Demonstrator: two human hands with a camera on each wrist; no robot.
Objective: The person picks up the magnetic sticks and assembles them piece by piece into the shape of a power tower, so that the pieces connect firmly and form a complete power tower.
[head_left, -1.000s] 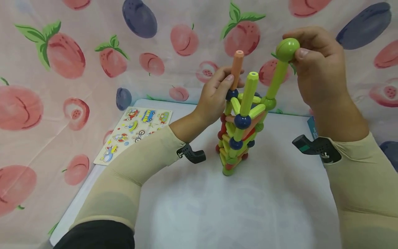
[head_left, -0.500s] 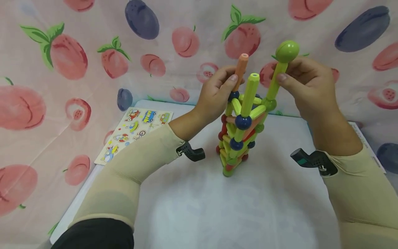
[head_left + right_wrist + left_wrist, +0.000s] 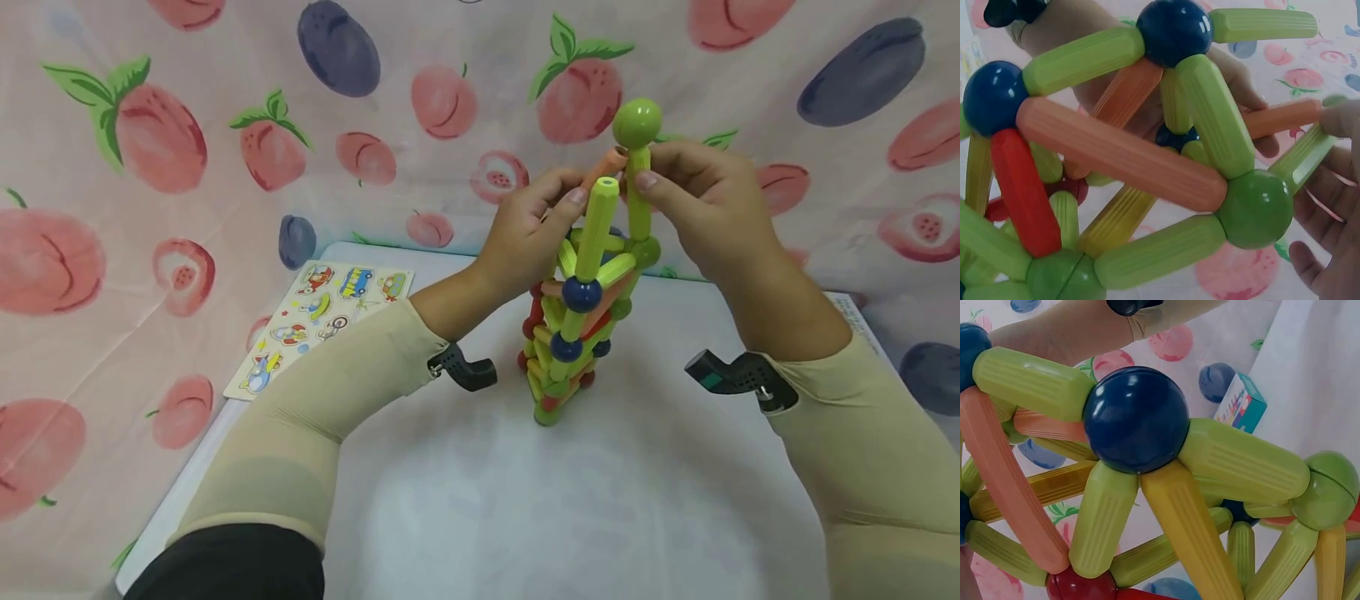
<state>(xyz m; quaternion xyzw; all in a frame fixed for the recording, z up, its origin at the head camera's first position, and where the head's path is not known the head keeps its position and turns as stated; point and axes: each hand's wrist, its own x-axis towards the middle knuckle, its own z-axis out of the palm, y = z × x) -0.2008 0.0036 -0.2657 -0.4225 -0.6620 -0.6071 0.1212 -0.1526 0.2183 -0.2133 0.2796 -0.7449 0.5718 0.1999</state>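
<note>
A tall tower of magnetic rods and balls (image 3: 573, 333) stands on the white table. My left hand (image 3: 525, 229) pinches an orange rod (image 3: 602, 169) at its top, which leans right. My right hand (image 3: 701, 200) pinches a light green rod (image 3: 639, 208) that has a green ball (image 3: 637, 122) on its upper end and meets another green ball below. The orange rod's tip is close to that upper ball; whether they touch, I cannot tell. Between the hands a yellow-green rod (image 3: 598, 229) rises from a dark blue ball (image 3: 582, 294). Blue balls (image 3: 1137, 419) and rods fill the left wrist view.
A board with vehicle and toy pictures (image 3: 322, 308) lies at the table's left. A teal and white box (image 3: 1244, 403) shows in the left wrist view. Behind the table (image 3: 562, 500) hangs a fruit-patterned cloth (image 3: 472, 33).
My right hand has shifted its grip from the top ball down to the green rod and moved left. That rod now stands nearly upright. The orange rod has tilted right toward it.
</note>
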